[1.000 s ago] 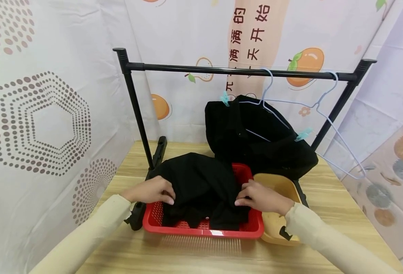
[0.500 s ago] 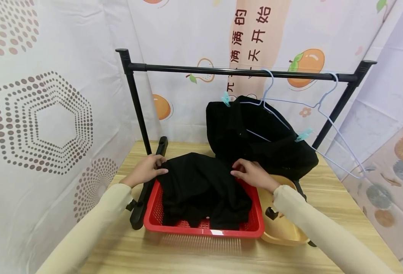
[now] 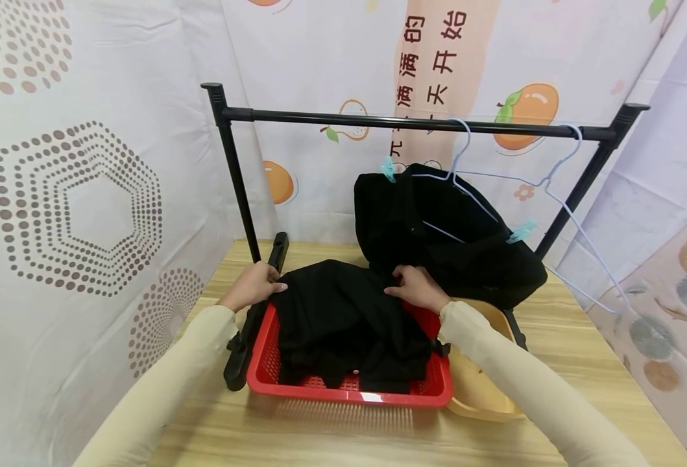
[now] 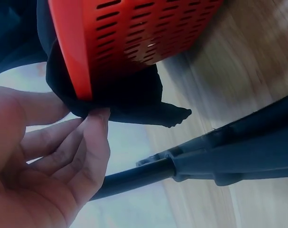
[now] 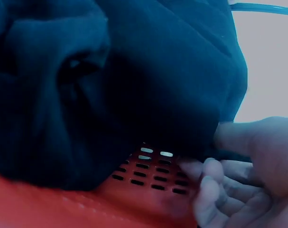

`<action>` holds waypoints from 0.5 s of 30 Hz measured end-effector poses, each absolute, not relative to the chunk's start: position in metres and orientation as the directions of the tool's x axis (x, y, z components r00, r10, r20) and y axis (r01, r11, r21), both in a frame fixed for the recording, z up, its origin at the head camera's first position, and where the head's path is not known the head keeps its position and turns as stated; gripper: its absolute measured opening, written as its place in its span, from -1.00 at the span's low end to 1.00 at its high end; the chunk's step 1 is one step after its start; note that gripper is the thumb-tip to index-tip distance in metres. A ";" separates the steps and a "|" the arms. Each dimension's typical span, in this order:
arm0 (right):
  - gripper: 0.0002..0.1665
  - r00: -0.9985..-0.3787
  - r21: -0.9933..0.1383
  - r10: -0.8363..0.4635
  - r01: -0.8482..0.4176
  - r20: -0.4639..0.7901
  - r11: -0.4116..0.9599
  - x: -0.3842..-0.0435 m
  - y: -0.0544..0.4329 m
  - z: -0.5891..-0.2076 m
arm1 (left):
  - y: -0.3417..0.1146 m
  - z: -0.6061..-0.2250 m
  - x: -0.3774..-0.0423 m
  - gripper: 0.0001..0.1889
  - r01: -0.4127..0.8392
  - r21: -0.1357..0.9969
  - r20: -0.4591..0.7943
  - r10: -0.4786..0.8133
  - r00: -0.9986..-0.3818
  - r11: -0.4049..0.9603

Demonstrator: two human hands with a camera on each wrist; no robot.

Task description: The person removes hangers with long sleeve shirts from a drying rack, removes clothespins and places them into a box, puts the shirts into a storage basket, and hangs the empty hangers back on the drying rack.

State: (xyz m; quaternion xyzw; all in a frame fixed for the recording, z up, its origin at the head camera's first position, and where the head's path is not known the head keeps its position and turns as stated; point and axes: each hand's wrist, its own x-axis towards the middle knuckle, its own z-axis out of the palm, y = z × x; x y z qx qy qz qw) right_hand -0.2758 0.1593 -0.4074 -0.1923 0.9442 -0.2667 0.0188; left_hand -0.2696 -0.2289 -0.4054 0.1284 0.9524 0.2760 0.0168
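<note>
A black garment [image 3: 343, 305] lies bunched in the red plastic basket [image 3: 349, 394], part of it draped over the rim. A small pale button shows near its front edge. At the basket's far left corner my left hand [image 3: 254, 284] pinches the cloth; the left wrist view shows thumb and fingers meeting on fabric [image 4: 134, 99] that hangs outside the rim. My right hand [image 3: 418, 287] is at the far right part of the same garment. In the right wrist view its thumb and fingers [image 5: 210, 190] close on the cloth's lower edge, partly hidden.
A black rack [image 3: 349, 120] stands behind the basket. From it hang a blue hanger [image 3: 588, 240] and another holding a dark garment [image 3: 454, 259] with turquoise clips [image 3: 521, 231]. A yellow container [image 3: 483, 389] sits right of the basket, under my right forearm.
Both hands have moved away from me, from the basket's sides to the garment's far corners, where they now grip the cloth. The garment itself has hardly moved.
</note>
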 end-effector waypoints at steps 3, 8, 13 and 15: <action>-0.62 -0.927 -0.494 -0.360 -0.362 0.104 0.791 -0.277 0.156 -0.407 | -0.228 -0.406 -0.270 -0.74 0.235 0.517 0.055 0.242 -0.969 0.823; -0.76 -0.919 -0.430 -0.350 -0.394 0.181 0.812 -0.280 0.152 -0.410 | -0.226 -0.405 -0.271 -0.84 0.244 0.502 0.076 0.239 -0.968 0.830; -0.84 -0.899 -0.364 -0.358 -0.432 0.254 0.825 -0.283 0.152 -0.410 | -0.227 -0.403 -0.271 -0.88 0.276 0.458 0.136 0.241 -0.961 0.845; -0.83 -0.898 -0.361 -0.354 -0.431 0.261 0.827 -0.285 0.152 -0.410 | -0.228 -0.403 -0.272 -0.89 0.292 0.441 0.171 0.240 -0.956 0.849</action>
